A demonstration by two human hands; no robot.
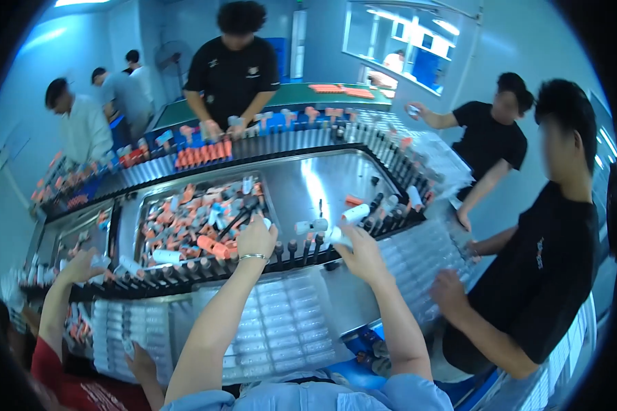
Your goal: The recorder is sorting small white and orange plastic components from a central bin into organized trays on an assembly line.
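My left hand point(257, 238), with a bracelet at the wrist, reaches over the near edge of the pile of orange, grey and white plastic parts point(185, 222). Its fingers are closed; a bit of white shows beside them, but what they hold is mostly hidden. To the right, my right hand point(363, 257) grips a white plastic part point(339, 237) just above the row of black upright pegs point(306, 251). Beyond it, a grey-and-white part point(311, 226) sits on a peg, and a white cylindrical part point(355, 214) stands out near several others.
Clear plastic trays point(274, 322) lie along the near side below my forearms. A metal basin point(315, 171) bordered by pegs fills the middle. Co-workers stand at the far side and right; at left, a red-sleeved person's hand point(82, 266) works close by. An orange rack point(204, 155) stands at the far edge.
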